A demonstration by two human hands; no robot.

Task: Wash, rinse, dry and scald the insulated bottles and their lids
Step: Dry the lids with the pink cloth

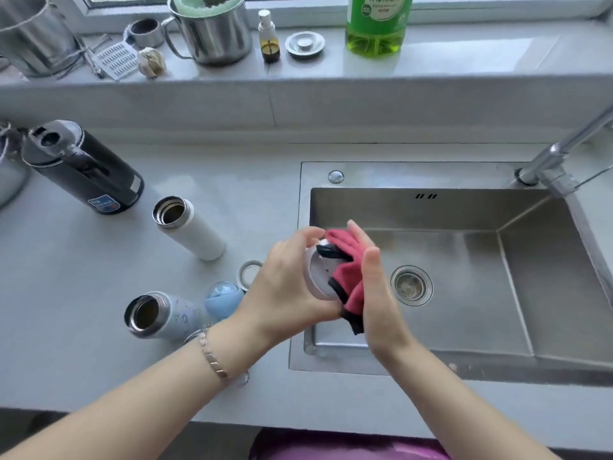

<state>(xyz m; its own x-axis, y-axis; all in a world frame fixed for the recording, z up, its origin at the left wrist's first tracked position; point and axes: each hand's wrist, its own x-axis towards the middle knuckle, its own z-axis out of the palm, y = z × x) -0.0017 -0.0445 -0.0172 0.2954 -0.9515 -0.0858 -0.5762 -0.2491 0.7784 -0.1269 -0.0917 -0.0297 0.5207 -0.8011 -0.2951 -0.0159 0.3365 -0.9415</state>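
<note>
- The round white plastic lid (317, 277) is turned on edge, its flat pale face with a raised rim showing toward the camera.
- The left hand (285, 290) grips it, fingers curled over the top of the rim and the thumb under it.
- The right hand (378, 300) is flat with its fingers straight and presses a folded red cloth with black edging (345, 270) against the face of the lid.
- Lid and cloth sit between the two palms, above the left edge of the stainless steel sink (414, 175).
- Counted: two lids, this one and a round light blue lid (224, 298) just left of the gripping wrist, with one small metal ring (248, 272) beside it.
- Counted: two open bottles left of the grip, a slim white insulated bottle (192, 230) farther back and a light blue insulated bottle (166, 315) nearer.
- One tall black flask (86, 167) stands far left on the grey countertop (83, 260).
</note>
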